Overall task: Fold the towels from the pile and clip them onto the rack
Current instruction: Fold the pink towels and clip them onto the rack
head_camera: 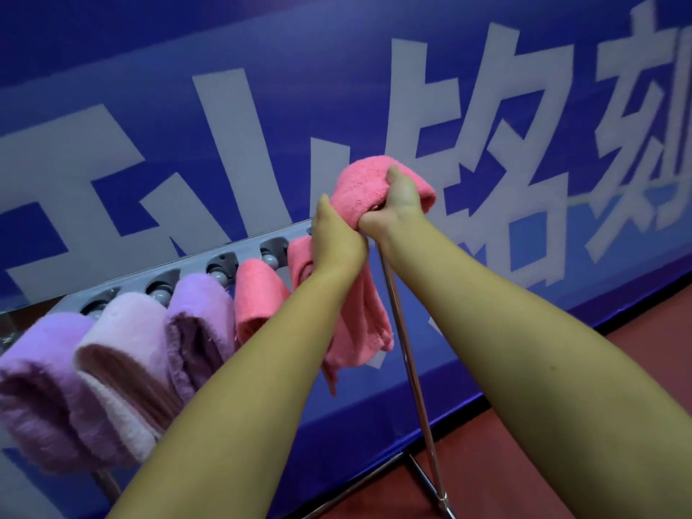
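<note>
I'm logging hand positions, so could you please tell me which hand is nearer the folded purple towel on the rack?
Left. The left hand sits a couple of towels along from the purple towel; the right hand is farther, gripping the pink towel.

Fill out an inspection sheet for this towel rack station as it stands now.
Surface: red floor below the wall; no table seen.
Job's things: grey rack with a row of clips, on a metal stand. Five towels hang from it: purple towel, pale pink towel, second purple towel, coral towel, and a pink towel at the rack's end, its top bunched in both hands.
Clutter: nothing seen.
Grippers: left hand holds the pink towel from the left; right hand grips its top.
Cables: nothing seen.
Surroundings: blue wall banner with large white characters.
</note>
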{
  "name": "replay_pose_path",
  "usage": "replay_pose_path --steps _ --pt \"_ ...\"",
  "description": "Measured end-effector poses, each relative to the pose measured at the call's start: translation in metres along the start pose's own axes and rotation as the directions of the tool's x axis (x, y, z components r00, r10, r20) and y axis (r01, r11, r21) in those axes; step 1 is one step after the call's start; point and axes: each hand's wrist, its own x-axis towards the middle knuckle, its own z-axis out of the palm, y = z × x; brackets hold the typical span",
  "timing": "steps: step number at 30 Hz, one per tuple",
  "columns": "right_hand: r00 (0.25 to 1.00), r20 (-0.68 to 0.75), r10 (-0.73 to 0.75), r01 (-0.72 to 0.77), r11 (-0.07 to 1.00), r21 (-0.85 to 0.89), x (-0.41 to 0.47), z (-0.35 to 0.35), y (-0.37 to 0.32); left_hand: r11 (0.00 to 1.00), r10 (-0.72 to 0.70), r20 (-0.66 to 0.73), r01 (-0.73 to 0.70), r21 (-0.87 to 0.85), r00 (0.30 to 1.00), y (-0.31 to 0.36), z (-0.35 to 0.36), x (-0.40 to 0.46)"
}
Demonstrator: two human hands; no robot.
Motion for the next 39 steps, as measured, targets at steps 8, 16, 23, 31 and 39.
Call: replay_pose_path --steps 8,16,23,31,39 --pt "0.999 0.045 -0.006 0.002 0.996 0.089 0.019 -0.026 -0.004 0.773 0.162 0.094 -0.185 0.607 0.982 -0.018 -0.013 0.023" --pt "0.999 0.016 0.028 -0.030 0.991 0.133 0.045 -0.048 -0.002 0.613 0.108 0.137 -0.174 0.771 0.985 -0.016 -0.008 0.023" --pt "0.995 0.089 0.042 -0.050 0.995 0.085 0.025 -0.016 -0.009 0.779 0.201 -0.013 -0.152 0.608 0.979 -0.016 -0.012 0.022" --pt "0.984 0.157 0.087 -0.106 0.987 0.120 0.036 -0.040 0.004 0.690 0.190 -0.014 -0.124 0.713 0.982 -0.027 -0.006 0.022" --pt "0.998 0.039 0.046 -0.050 0.992 0.118 0.044 -0.047 -0.006 0.666 0.184 0.048 -0.160 0.729 0.982 -0.017 -0.003 0.013"
